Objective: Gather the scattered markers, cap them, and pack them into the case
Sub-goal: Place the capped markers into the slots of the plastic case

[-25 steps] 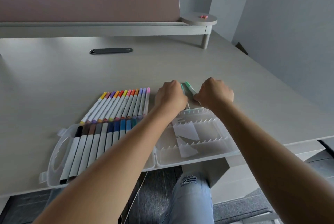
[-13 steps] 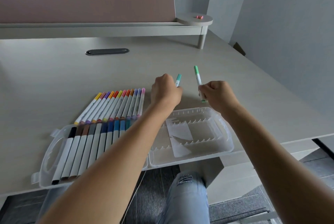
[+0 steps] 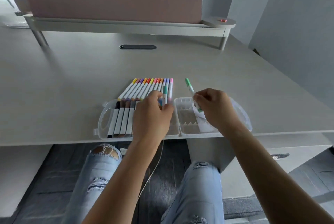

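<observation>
1. Pinching teal-capped marker [image 3: 164, 95] in left hand [image 3: 151, 117], fingers curled round white barrel, cap end up, over left tray of case [image 3: 104, 118].
2. Gripping green-capped marker [image 3: 192, 92] in right hand [image 3: 216, 109], fingers curled on barrel, tilted, green cap pointing toward far edge of desk [image 3: 72, 79], lower green end showing below fingers over right tray.
3. Lying side by side just beyond left tray: row of markers [image 3: 150, 87], white barrels, caps yellow, purple, orange, red, pink, near ends touching tray's far wall.
4. Holding four markers [image 3: 121, 122] in left tray: black, brown and grey ends, white barrels, packed parallel beside handle cut-out; more hidden under left hand.
5. Sitting at near edge of desk: clear plastic case, opened flat, two halves hinged in middle, right half with toothed divider ribs and white paper insert [image 3: 201, 120].
6. Smooth pale matte desk top; glossy translucent plastic, rounded corners.
</observation>
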`<action>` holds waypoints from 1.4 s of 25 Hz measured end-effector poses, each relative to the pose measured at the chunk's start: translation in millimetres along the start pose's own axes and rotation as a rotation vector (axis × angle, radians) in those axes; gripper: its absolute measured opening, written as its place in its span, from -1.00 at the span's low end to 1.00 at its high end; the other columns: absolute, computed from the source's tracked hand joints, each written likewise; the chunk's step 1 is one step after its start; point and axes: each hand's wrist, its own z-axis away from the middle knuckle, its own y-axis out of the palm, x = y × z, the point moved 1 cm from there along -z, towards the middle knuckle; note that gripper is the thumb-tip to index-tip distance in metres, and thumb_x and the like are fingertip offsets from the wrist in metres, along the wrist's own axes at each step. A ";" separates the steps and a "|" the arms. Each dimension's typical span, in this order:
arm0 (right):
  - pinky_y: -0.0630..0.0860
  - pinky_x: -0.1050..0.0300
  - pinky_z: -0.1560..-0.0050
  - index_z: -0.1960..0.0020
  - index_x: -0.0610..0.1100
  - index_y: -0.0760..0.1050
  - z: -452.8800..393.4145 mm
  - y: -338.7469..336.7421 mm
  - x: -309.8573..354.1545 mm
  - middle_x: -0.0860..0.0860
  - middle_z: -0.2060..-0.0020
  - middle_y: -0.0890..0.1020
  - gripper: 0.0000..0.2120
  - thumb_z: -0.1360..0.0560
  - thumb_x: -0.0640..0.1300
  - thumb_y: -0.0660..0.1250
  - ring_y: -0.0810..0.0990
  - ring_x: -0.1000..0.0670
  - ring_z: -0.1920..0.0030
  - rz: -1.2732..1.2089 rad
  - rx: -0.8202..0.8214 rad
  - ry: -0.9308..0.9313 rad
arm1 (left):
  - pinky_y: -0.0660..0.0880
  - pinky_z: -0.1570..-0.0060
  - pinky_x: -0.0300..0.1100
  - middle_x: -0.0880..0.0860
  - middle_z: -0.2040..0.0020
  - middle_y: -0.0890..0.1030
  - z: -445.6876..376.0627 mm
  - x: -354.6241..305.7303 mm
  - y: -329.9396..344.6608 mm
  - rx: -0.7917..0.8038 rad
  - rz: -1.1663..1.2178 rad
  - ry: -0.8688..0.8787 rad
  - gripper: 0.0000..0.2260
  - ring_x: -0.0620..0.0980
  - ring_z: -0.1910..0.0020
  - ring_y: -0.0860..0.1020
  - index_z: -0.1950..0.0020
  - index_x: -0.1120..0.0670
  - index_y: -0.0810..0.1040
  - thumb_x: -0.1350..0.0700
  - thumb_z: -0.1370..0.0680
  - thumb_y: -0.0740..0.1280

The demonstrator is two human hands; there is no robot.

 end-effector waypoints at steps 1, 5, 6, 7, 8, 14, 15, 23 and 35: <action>0.31 0.41 0.49 0.15 -0.08 0.63 7.2 7.0 3.2 0.13 0.41 0.59 -0.83 -0.59 -0.17 0.33 0.50 0.19 0.50 0.040 0.000 -0.024 | 0.37 0.39 -0.33 -0.02 0.11 0.67 7.5 10.6 -12.9 -0.024 -0.023 -0.004 -0.75 -0.14 0.27 0.58 -0.24 0.04 0.57 -0.01 -0.60 0.36; 0.33 0.41 0.48 -0.14 -0.10 0.64 32.1 28.3 14.5 0.15 0.36 0.59 -0.83 -0.60 -0.11 0.35 0.56 0.22 0.43 0.185 -0.009 -0.073 | 0.40 0.43 -0.44 0.02 0.11 0.67 20.1 30.6 -40.2 -0.043 -0.061 -0.027 -0.75 -0.20 0.33 0.51 -0.26 0.05 0.57 0.12 -0.58 0.36; 0.34 0.39 0.46 -0.17 -0.10 0.63 37.4 31.2 16.4 0.16 0.36 0.60 -0.81 -0.59 -0.10 0.35 0.56 0.21 0.40 0.209 -0.019 -0.085 | 0.39 0.44 -0.42 0.01 0.13 0.66 20.4 30.3 -39.7 -0.036 -0.060 -0.015 -0.75 -0.20 0.34 0.51 -0.26 0.06 0.58 0.12 -0.58 0.36; 0.38 0.32 0.40 -0.20 -0.10 0.62 41.8 32.7 17.1 0.16 0.34 0.61 -0.78 -0.59 -0.10 0.34 0.56 0.20 0.34 0.232 -0.039 -0.101 | 0.37 0.41 -0.40 0.00 0.15 0.65 19.9 28.7 -36.2 -0.024 -0.055 -0.002 -0.75 -0.18 0.33 0.52 -0.25 0.06 0.58 0.12 -0.57 0.36; 0.40 0.27 0.35 -0.22 -0.09 0.61 45.5 33.2 17.9 0.16 0.32 0.62 -0.76 -0.59 -0.09 0.33 0.57 0.20 0.30 0.248 -0.061 -0.115 | 0.42 0.35 -0.33 -0.01 0.18 0.64 18.5 26.5 -30.5 -0.008 -0.056 0.012 -0.75 -0.17 0.33 0.53 -0.25 0.05 0.59 0.11 -0.57 0.36; 0.39 0.22 0.32 -0.21 -0.04 0.60 50.0 24.9 8.1 0.14 0.31 0.64 -0.78 -0.60 -0.06 0.33 0.60 0.15 0.27 0.231 -0.108 -0.104 | 0.52 -0.04 0.04 0.00 0.14 0.66 8.9 8.4 10.1 0.014 -0.210 0.058 -0.81 0.03 0.18 0.61 -0.16 0.05 0.60 0.04 -0.58 0.31; 0.40 0.22 0.32 -0.21 -0.04 0.60 49.7 23.1 5.0 0.13 0.29 0.65 -0.79 -0.60 -0.06 0.33 0.61 0.15 0.27 0.220 -0.107 -0.094 | 0.51 -0.05 0.03 0.01 0.11 0.67 6.8 6.7 14.4 -0.004 -0.242 0.063 -0.80 0.04 0.14 0.61 -0.16 0.05 0.60 0.03 -0.59 0.30; 0.43 0.22 0.26 -0.14 -0.01 0.63 45.1 20.5 -9.6 0.15 0.28 0.67 -0.84 -0.59 -0.04 0.35 0.64 0.10 0.22 0.174 -0.131 -0.073 | 0.43 -0.10 0.03 0.04 -0.03 0.61 17.5 21.9 17.3 -0.049 -0.346 0.130 -0.81 0.11 -0.10 0.52 -0.15 0.01 0.67 0.02 -0.60 0.33; 0.55 0.15 0.23 -0.11 0.00 0.62 50.4 46.7 1.1 0.15 0.30 0.67 -0.87 -0.58 -0.04 0.37 0.62 0.12 0.28 0.198 -0.100 -0.141 | 0.40 -0.02 0.00 -0.02 0.11 0.61 28.8 31.4 11.4 -0.068 -0.381 0.179 -0.84 0.08 0.00 0.51 -0.10 -0.03 0.67 -0.02 -0.61 0.33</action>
